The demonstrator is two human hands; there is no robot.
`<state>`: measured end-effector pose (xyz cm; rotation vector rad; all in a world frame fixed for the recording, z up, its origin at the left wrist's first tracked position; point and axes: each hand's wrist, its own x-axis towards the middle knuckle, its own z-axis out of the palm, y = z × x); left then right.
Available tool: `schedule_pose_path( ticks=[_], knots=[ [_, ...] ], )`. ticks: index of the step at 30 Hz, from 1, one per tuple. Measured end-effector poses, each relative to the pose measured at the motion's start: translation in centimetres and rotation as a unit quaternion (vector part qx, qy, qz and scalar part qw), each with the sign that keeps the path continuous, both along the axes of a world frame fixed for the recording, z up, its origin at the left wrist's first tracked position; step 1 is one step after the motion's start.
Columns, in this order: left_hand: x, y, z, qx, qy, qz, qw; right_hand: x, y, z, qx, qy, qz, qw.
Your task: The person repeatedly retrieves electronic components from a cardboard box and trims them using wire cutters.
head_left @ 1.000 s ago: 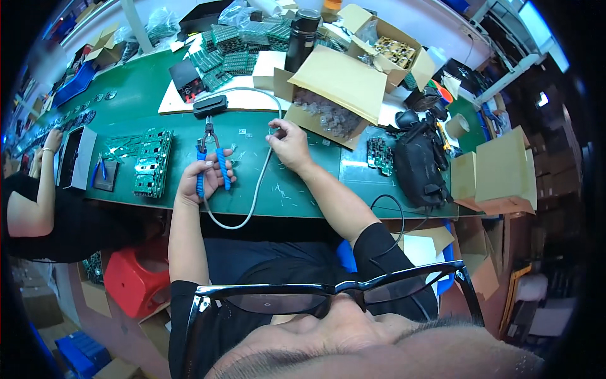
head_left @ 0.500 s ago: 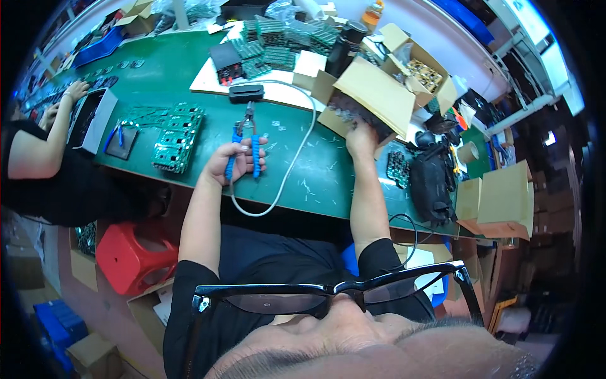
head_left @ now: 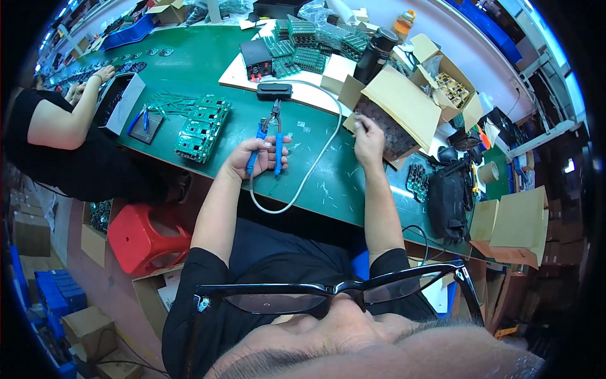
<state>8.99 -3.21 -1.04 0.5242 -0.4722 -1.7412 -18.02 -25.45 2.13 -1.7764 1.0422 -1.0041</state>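
Observation:
My left hand (head_left: 245,156) is closed on blue-handled cutting pliers (head_left: 278,148), whose jaws point away from me with the handles spread apart. A grey cable (head_left: 303,189) loops from beside that hand round to the back of the bench. At the front edge of an open cardboard box (head_left: 401,101), my right hand (head_left: 370,144) is closed, thumb against fingers; whatever they may pinch is too small to make out. Dark contents (head_left: 390,129) show inside the box. Beyond the pliers lies a small black case (head_left: 274,91). Left of my left hand stands a stack of green circuit boards (head_left: 203,129).
The green bench (head_left: 315,164) bears scattered clipped bits. More boards (head_left: 303,38) are piled at the back by a black bottle (head_left: 377,55). A black bag (head_left: 449,199) lies at the right. A co-worker (head_left: 60,136) works at the left, near a red stool (head_left: 148,237).
My right hand has drawn back from inside the cardboard box to its front edge, fingers pinched. My left hand still holds the pliers. The whole view has shifted slightly.

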Motion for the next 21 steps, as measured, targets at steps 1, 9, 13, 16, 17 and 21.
schedule_pose_path(
  ticks=[1, 9, 13, 16, 17, 21],
  knots=[
    [0.0, 0.0, 0.0, 0.001, -0.004, 0.003, 1.000, 0.9, 0.6, -0.1, 0.021, -0.079, 0.054, 0.995],
    [-0.3, -0.1, 0.2, -0.001, 0.005, -0.005, 1.000, 2.8, 3.6, -2.2, 0.281, -0.253, 0.237, 0.895],
    [-0.3, 0.1, 0.2, -0.003, 0.004, -0.003, 1.000, 2.2, 4.3, -2.1, 0.371, -0.292, 0.277, 0.837],
    [-0.9, -0.3, 0.9, 0.005, -0.006, -0.001, 1.000, 2.1, 4.0, -2.6, 0.399, -0.300, 0.264, 0.825],
    [-0.9, -0.2, 0.9, 0.008, -0.008, -0.003, 1.000, 2.2, 4.1, -2.5, 0.400, -0.303, 0.262, 0.824],
    [-1.0, 0.0, 0.9, 0.012, -0.020, 0.013, 1.000, 2.4, 4.2, -2.2, 0.421, -0.332, 0.264, 0.802]
  ],
)
